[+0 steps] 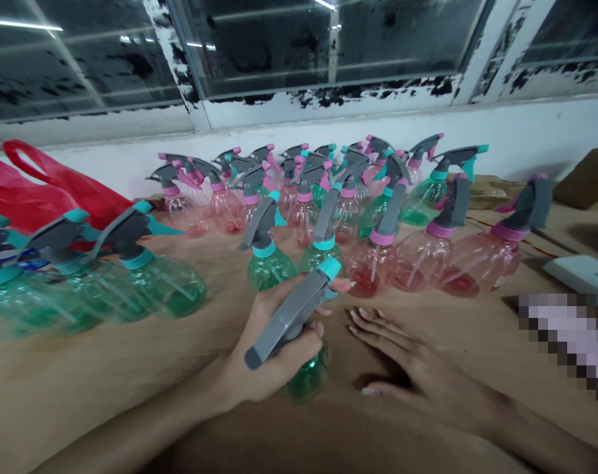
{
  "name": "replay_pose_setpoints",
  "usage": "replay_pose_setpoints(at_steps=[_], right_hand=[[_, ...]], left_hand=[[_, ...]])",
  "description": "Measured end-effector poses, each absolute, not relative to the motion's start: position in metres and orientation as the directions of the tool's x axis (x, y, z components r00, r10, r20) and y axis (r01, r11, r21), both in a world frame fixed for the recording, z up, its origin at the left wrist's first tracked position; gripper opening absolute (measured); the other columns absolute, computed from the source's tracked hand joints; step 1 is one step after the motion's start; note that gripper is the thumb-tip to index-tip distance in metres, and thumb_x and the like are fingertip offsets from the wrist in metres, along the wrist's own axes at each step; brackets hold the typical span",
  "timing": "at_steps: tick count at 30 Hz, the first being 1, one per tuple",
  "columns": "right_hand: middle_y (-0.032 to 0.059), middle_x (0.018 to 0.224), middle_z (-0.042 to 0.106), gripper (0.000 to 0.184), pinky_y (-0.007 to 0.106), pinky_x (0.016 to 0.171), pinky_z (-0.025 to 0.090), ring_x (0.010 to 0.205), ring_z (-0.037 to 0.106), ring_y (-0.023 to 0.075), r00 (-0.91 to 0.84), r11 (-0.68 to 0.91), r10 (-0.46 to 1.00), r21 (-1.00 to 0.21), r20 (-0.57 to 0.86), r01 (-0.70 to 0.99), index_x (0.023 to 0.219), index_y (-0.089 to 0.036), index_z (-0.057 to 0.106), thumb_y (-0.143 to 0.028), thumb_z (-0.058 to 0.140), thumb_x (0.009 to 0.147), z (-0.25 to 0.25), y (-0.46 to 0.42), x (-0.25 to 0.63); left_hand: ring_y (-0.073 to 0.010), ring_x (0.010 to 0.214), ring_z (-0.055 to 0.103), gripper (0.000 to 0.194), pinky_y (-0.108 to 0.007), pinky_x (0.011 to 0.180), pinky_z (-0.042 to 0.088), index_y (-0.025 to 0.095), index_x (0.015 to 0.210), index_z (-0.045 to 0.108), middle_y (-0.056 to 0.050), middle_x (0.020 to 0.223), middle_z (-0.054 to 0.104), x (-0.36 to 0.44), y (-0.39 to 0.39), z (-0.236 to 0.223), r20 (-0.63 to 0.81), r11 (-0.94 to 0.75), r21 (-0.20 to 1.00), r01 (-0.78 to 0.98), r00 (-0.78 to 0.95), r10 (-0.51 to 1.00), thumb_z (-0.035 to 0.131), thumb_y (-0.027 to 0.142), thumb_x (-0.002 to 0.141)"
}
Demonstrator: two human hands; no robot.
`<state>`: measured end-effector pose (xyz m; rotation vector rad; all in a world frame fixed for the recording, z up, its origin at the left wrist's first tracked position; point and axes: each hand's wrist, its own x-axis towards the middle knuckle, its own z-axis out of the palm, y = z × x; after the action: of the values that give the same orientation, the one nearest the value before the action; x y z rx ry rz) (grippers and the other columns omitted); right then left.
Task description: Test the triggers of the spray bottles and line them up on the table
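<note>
My left hand (289, 342) is wrapped round the neck of a green spray bottle (309, 378) with a grey and turquoise trigger head, standing near the table's front. Beside it my right hand (402, 349) rests with fingers stretched out, holding nothing, close to the tabletop. Just beyond my hands stand two more green spray bottles (271, 266) and, to their right, several pink spray bottles (373, 270) in a row. Part of the held bottle's neck is hidden by my fingers.
On the left stand several green spray bottles (168, 286) before a red plastic bag (66, 191). A crowd of pink and green bottles (303, 214) fills the back by the white wall. At right lie a cardboard box (588, 178), a white object (583, 273) and a thin cable.
</note>
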<state>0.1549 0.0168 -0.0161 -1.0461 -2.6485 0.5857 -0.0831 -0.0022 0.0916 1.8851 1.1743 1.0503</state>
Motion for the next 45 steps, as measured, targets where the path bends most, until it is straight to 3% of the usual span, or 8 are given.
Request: replay_pose_setpoints(at_steps=[8, 18, 22, 27, 33, 40, 45], right_hand=[[0.0043, 0.149, 0.029, 0.070, 0.047, 0.110, 0.026, 0.137, 0.023, 0.0233, -0.729, 0.673, 0.680, -0.454, 0.071, 0.584, 0.144, -0.023, 0.025, -0.053, 0.050, 0.085, -0.0144, 0.0175, 0.1547], [0.0026, 0.149, 0.030, 0.070, 0.044, 0.112, 0.023, 0.137, 0.023, 0.0228, -0.724, 0.669, 0.682, -0.483, 0.098, 0.565, 0.143, -0.026, 0.026, -0.052, 0.053, 0.084, -0.0185, 0.0185, 0.1557], [0.0026, 0.148, 0.031, 0.070, 0.046, 0.112, 0.023, 0.137, 0.023, 0.0236, -0.718, 0.660, 0.689, -0.492, 0.096, 0.567, 0.143, -0.027, 0.026, -0.052, 0.053, 0.084, -0.0180, 0.0180, 0.1554], [0.0012, 0.149, 0.029, 0.071, 0.045, 0.111, 0.025, 0.137, 0.023, 0.0226, -0.718, 0.658, 0.692, -0.472, 0.072, 0.587, 0.144, -0.027, 0.025, -0.054, 0.051, 0.084, -0.0177, 0.0178, 0.1552], [0.0004, 0.151, 0.025, 0.072, 0.044, 0.112, 0.022, 0.138, 0.020, 0.0206, -0.734, 0.686, 0.674, -0.437, 0.082, 0.581, 0.145, -0.026, 0.022, -0.055, 0.050, 0.085, -0.0199, 0.0184, 0.1563], [0.0012, 0.149, 0.029, 0.072, 0.045, 0.112, 0.023, 0.137, 0.023, 0.0228, -0.720, 0.669, 0.685, -0.488, 0.112, 0.561, 0.144, -0.028, 0.022, -0.052, 0.054, 0.084, -0.0213, 0.0182, 0.1560], [0.0016, 0.148, 0.032, 0.072, 0.046, 0.111, 0.025, 0.136, 0.025, 0.0234, -0.712, 0.657, 0.694, -0.500, 0.108, 0.565, 0.144, -0.029, 0.024, -0.052, 0.054, 0.083, -0.0206, 0.0179, 0.1558]], left_hand=[[-0.0184, 0.067, 0.062, 0.035, -0.027, 0.057, 0.051, 0.020, 0.094, 0.065, -0.003, 0.081, 0.066, -0.0819, -0.0011, 0.0918, 0.281, -0.363, 0.855, 0.371, 0.257, 0.925, 0.049, 0.014, 0.064], [-0.0112, 0.051, 0.050, 0.014, -0.023, 0.052, 0.046, 0.019, 0.075, 0.056, 0.000, 0.071, 0.061, -0.0804, -0.0033, 0.0934, 0.214, -0.295, 0.842, 0.453, 0.221, 0.951, 0.048, 0.016, 0.064], [-0.0130, 0.055, 0.054, 0.017, -0.024, 0.053, 0.048, 0.021, 0.078, 0.057, -0.001, 0.076, 0.062, -0.0799, -0.0036, 0.0934, 0.225, -0.308, 0.846, 0.436, 0.232, 0.946, 0.048, 0.017, 0.063], [-0.0154, 0.058, 0.057, 0.009, -0.027, 0.056, 0.049, 0.022, 0.070, 0.057, -0.002, 0.073, 0.062, -0.0807, -0.0037, 0.0921, 0.255, -0.326, 0.814, 0.480, 0.208, 0.944, 0.049, 0.021, 0.066], [-0.0144, 0.057, 0.056, 0.020, -0.027, 0.058, 0.049, 0.023, 0.081, 0.061, 0.000, 0.077, 0.064, -0.0839, -0.0057, 0.0989, 0.265, -0.379, 0.790, 0.482, 0.288, 0.920, 0.047, 0.017, 0.068], [-0.0157, 0.064, 0.061, 0.022, -0.027, 0.062, 0.051, 0.022, 0.079, 0.060, 0.000, 0.078, 0.065, -0.0868, -0.0043, 0.0993, 0.293, -0.423, 0.776, 0.467, 0.326, 0.899, 0.046, 0.013, 0.065], [-0.0137, 0.056, 0.058, 0.025, -0.023, 0.049, 0.048, 0.022, 0.086, 0.060, -0.001, 0.079, 0.065, -0.0859, -0.0028, 0.0952, 0.222, -0.336, 0.831, 0.443, 0.291, 0.931, 0.048, 0.015, 0.065]])
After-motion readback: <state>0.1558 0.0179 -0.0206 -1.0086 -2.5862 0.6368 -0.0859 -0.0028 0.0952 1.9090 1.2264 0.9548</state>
